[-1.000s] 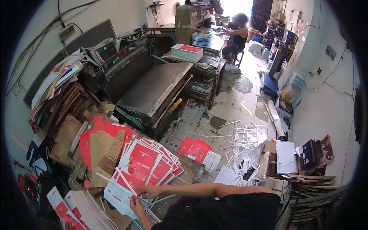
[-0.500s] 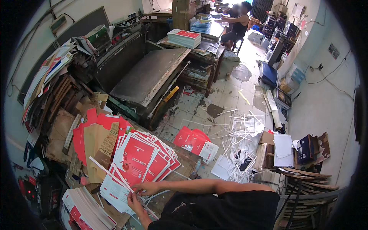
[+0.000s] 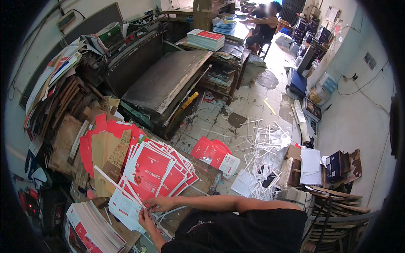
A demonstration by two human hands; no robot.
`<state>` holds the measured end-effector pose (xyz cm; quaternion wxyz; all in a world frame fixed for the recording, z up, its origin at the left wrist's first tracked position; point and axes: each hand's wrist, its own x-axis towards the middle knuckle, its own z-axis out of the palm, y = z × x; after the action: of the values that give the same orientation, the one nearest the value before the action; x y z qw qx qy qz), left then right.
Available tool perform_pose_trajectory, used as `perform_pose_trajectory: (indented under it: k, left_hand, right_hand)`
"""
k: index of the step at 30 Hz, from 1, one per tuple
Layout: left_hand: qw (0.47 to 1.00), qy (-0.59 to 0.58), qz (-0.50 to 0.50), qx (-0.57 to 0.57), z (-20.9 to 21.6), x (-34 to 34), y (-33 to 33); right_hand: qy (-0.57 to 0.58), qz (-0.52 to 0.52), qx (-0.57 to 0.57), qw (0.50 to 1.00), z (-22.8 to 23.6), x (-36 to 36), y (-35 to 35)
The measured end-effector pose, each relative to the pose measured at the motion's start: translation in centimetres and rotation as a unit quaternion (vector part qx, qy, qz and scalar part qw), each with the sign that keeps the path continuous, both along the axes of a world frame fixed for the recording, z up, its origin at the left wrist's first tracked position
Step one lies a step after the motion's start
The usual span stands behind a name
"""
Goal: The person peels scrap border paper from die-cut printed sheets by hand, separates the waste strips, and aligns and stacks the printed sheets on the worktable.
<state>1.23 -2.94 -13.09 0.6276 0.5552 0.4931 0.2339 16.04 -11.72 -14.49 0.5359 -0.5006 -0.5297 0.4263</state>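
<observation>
Red-and-white printed sheets [image 3: 149, 170] lie fanned out in a loose pile on the worktable, each with a white margin. Across the pile's near left part run narrow white paper strips [image 3: 114, 184], which meet at my hands. My right hand [image 3: 157, 204] reaches in from the right, fingers bent and closed on the strips over the sheets' lower edge. Just below it my left hand [image 3: 146, 220] is closed too, fingertips pinching the strips close to the right hand. The fingertips partly hide the exact grip. More white strips trail below and right of both hands.
A thick stack of printed sheets [image 3: 95, 230] stands at the near left. Brown paper [image 3: 103, 158] and red offcuts lie left of the pile. Beyond is a large dark machine [image 3: 164, 82]. Tangled white paper strips [image 3: 265, 156] cover the floor at right. A person [image 3: 263, 27] sits far back.
The view has shifted slightly. Both hands stay together at the strips, with the right hand's fingers curled a little more. The pile of sheets looks the same.
</observation>
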Motion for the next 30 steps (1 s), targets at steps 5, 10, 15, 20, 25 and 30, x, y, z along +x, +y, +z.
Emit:
perform_pose_trajectory:
  k: [5, 10, 15, 20, 25, 30]
  left_hand:
    - [1.000, -0.014, 0.007, -0.012, 0.4, 0.4, -0.2]
    - [1.000, -0.017, 0.007, 0.003, 0.2, 0.3, -0.1]
    - [1.000, -0.020, 0.000, -0.013, -1.5, -0.4, 0.9]
    - [0.999, -0.036, 0.001, 0.019, -2.5, -0.6, 1.1]
    - [0.999, 0.015, 0.030, -0.011, -0.8, -0.2, 0.3]
    - [0.999, -0.033, 0.011, 0.012, -1.1, -0.7, 0.5]
  right_hand:
    - [-0.039, -0.018, 0.039, 0.998, -1.1, 0.0, 0.4]
    - [0.019, 0.016, -0.033, 0.999, 0.5, 0.5, -0.2]
    - [0.030, 0.010, -0.052, 0.998, 0.2, 0.3, -0.2]
    - [0.008, -0.009, -0.024, 1.000, 0.3, 0.2, 0.0]
    - [0.017, -0.003, -0.016, 1.000, 0.6, 0.3, -0.2]
    - [0.000, -0.005, -0.003, 1.000, -0.4, 0.1, 0.4]
